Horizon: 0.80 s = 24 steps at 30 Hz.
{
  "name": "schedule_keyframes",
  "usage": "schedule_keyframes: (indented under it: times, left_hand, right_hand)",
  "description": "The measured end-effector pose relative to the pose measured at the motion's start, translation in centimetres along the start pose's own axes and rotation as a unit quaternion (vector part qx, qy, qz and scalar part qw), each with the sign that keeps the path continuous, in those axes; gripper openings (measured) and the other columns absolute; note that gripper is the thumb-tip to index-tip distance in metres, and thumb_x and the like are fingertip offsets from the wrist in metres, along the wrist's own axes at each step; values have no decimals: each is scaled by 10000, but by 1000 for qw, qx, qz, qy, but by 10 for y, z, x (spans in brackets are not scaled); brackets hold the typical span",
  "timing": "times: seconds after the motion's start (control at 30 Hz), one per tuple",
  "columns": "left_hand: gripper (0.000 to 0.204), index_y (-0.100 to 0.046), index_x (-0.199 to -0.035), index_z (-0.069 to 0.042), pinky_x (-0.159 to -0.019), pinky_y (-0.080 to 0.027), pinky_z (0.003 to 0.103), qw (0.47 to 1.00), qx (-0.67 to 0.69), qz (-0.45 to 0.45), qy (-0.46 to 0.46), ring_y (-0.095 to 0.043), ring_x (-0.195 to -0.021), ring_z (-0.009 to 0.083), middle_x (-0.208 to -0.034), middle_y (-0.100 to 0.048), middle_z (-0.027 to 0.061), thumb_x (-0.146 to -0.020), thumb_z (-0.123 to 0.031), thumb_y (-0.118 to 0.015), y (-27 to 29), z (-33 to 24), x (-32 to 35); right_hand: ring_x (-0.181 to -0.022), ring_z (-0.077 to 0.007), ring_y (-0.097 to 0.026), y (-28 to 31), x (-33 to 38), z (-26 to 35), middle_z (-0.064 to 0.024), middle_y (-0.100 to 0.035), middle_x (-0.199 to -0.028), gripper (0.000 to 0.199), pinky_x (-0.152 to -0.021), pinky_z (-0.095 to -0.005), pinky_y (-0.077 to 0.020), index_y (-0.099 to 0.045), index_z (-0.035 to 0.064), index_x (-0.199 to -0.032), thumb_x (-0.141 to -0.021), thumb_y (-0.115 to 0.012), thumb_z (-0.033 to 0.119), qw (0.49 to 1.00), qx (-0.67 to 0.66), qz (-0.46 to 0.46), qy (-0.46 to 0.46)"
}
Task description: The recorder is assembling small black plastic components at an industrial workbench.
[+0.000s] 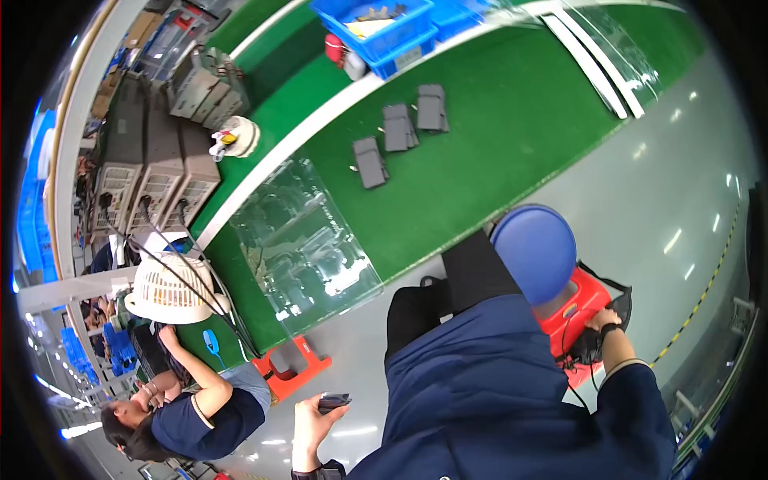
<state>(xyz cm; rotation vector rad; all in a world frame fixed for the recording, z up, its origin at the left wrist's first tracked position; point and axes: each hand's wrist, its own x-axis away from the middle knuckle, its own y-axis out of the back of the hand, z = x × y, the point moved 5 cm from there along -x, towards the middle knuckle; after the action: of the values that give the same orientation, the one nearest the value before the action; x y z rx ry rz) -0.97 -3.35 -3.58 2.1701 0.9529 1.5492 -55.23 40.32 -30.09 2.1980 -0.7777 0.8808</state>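
Left of the round blue stool seat [534,254], the left hand [312,422] grasps a small, dark, rectangular device [334,402]. Right of the seat, the right hand [602,319] meets a red plastic stool [574,302]; I cannot tell its grip. Beyond the seat, 3 grey rectangular pieces [398,128] on the green desk [496,128] seem laid out; the device is not yet set down.

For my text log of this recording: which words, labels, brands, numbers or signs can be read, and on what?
None is readable.
White rectangular label on the lower blue plastic bin: too small and blurred.
Pale panels on the grey box-shaped machines: markings too small.
Small dark object in the left hand: no readable text.
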Motion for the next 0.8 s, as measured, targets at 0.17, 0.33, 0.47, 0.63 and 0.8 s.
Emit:
schedule_keyframes:
  times: [0.17,0.33,0.47,0.63,0.8]
  left_hand:
    - [232,-735,-965,-16,-721,-548,272,1000,5,-5,-29,-730,-756,175,-817,-744,110,-760,-115,-781,4,-30,-25]
    - [190,-732,-961,-63,-725,-549,284,995,25,52,-81,-725,-786,200,-857,-742,77,-780,-119,-756,-12,-95,-58]
    - [186,-721,-972,-65,-728,-556,292,981,17,113,-158,-720,-798,229,-865,-736,84,-803,-135,-750,-23,-154,-84]
    - [191,-716,-990,-81,-720,-563,310,952,-9,136,-274,-715,-810,248,-902,-732,76,-829,-176,-749,-34,-220,-110]
    - [178,-721,-980,-95,-691,-558,301,941,10,137,-309,-703,-771,248,-879,-730,61,-823,-173,-754,-57,-264,-122]
  right_hand:
    - [-1258,-252,-563,-3,-24,25,-87,-594,-1356,717,-1000,-415,-484,-623,165,-1300,-770,-687,644,991,91,59,83]
    - [-1232,-247,-572,56,-98,52,-70,-578,-1360,624,-952,-447,-511,-575,172,-1338,-834,-625,536,982,112,84,124]
    - [-1187,-235,-588,112,-133,65,-62,-602,-1295,530,-937,-451,-512,-584,145,-1297,-881,-595,472,968,10,174,179]
    - [-1130,-220,-608,191,-189,83,-52,-633,-1215,417,-918,-456,-514,-595,112,-1246,-939,-556,391,922,-124,269,251]
    - [-1277,-227,-528,266,-161,105,-56,-599,-1333,595,-1041,-424,-413,-420,157,-1462,-966,-534,465,902,-67,300,304]
